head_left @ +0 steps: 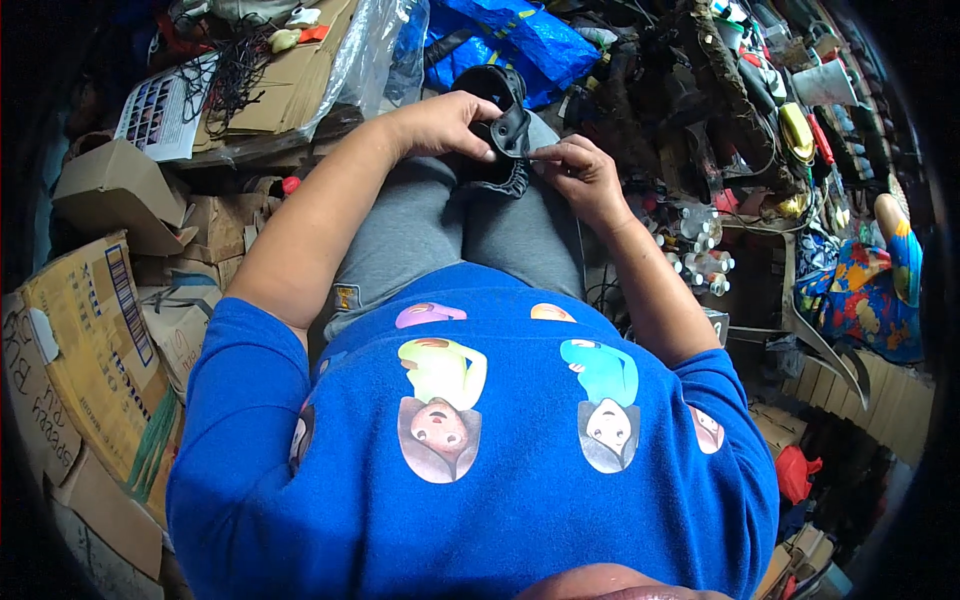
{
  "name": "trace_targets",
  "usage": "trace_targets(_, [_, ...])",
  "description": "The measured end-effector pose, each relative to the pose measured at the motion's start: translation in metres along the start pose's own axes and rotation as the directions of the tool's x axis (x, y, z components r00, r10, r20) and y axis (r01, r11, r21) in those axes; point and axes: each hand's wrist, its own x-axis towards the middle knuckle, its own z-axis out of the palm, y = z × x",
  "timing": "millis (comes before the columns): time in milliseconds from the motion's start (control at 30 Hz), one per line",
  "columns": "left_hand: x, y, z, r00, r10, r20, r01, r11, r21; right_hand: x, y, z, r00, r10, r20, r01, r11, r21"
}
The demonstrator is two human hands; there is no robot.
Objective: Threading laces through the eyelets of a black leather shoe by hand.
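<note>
Above my lap is a black, leather-like piece with a looped band, a round eyelet or snap, and a gathered lower edge; its exact kind is unclear. My left hand grips its left side, thumb and fingers closing on the band. From the other side, my right hand is closed in a pinch at the piece's right edge, beside the eyelet. What lies between those fingertips is too small to make out. Just behind them a pale grey, flat patch shows next to the black material.
Cardboard boxes crowd the left, below a flattened carton with tangled black cord. A blue plastic bag lies ahead. Plastic bottles, a curved metal blade and a colourful cloth are at the right.
</note>
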Motion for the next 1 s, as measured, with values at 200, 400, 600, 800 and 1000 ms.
trace_targets(200, [0.007, 0.001, 0.003, 0.999, 0.003, -0.043, 0.001, 0.996, 0.088, 0.001, -0.008, 0.001, 0.999, -0.045, -0.016, 0.043, 0.997, -0.065])
trace_targets(400, [0.020, -0.005, 0.004, 0.997, -0.025, -0.069, 0.033, 0.991, 0.131, -0.003, -0.010, 0.005, 0.982, -0.175, -0.070, 0.153, 0.957, -0.245])
trace_targets(600, [0.027, 0.001, -0.004, 0.998, -0.060, 0.034, 0.050, 0.971, 0.232, -0.004, -0.020, 0.006, 0.963, -0.266, -0.040, 0.223, 0.873, -0.434])
trace_targets(800, [0.029, 0.006, -0.004, 0.996, -0.070, 0.054, 0.049, 0.944, 0.326, 0.001, -0.060, 0.005, 0.970, -0.212, 0.118, 0.233, 0.684, -0.691])
trace_targets(1000, [0.036, 0.006, -0.006, 0.992, -0.044, 0.114, -0.008, 0.906, 0.423, 0.031, -0.093, 0.001, 0.858, -0.127, 0.497, 0.510, 0.310, -0.802])
